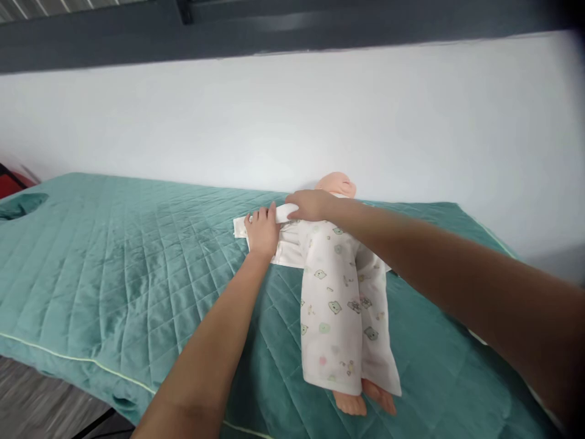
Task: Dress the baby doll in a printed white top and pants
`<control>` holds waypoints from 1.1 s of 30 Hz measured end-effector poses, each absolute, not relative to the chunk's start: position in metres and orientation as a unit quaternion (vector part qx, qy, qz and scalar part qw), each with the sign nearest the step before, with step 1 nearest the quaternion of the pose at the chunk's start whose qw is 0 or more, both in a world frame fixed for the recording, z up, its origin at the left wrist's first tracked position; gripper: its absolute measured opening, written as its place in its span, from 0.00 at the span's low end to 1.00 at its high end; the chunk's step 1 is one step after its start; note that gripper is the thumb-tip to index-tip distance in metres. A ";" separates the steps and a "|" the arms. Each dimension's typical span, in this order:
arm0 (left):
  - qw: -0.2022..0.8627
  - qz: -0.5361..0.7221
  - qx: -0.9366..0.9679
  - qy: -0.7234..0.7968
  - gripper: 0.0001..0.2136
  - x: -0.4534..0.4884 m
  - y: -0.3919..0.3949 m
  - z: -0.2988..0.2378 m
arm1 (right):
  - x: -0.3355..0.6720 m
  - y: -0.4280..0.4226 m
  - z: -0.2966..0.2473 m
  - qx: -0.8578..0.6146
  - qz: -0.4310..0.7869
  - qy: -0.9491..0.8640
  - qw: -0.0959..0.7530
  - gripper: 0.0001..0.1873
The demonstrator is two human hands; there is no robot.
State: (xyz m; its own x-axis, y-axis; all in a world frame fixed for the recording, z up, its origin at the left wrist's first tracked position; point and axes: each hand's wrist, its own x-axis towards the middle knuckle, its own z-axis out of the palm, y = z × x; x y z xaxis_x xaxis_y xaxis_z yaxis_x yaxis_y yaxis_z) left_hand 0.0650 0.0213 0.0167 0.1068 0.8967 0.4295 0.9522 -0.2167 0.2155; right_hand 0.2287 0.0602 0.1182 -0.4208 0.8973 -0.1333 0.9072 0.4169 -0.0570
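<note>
A baby doll in white patterned trousers (331, 305) lies on a green quilted cover (150, 256). Its bare feet (350, 402) point toward me, and its head (337, 183) is at the wall end, partly behind my right hand. A white shirt (287, 251) is spread out at the doll's left side in the picture. My left hand (264, 230) grips the white sleeve (286, 213) near its outer end, fingers bent over the cloth. Closer to the doll's shoulder, my right hand (311, 205) is closed on the same sleeve. Whether a doll arm is inside is hidden.
A white wall (292, 122) rises along the far edge of the cover, with a dark beam (274, 30) above. The cover's near edge has yellow-green piping (91, 360). Grey floor (27, 396) shows at lower left, and something red (11, 184) at far left.
</note>
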 end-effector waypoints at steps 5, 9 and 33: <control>0.040 -0.237 -0.721 -0.649 0.22 0.064 0.020 0.017 | 0.254 0.055 0.122 0.551 -0.081 0.830 -0.024 0.22; 0.035 -0.249 -0.694 -0.674 0.22 0.064 0.019 0.019 | 0.291 0.040 0.122 0.567 -0.090 0.810 -0.116 0.19; 0.036 -0.302 -0.602 -0.738 0.22 0.065 0.011 0.023 | 0.396 -0.015 0.028 0.742 0.002 0.552 -0.380 0.25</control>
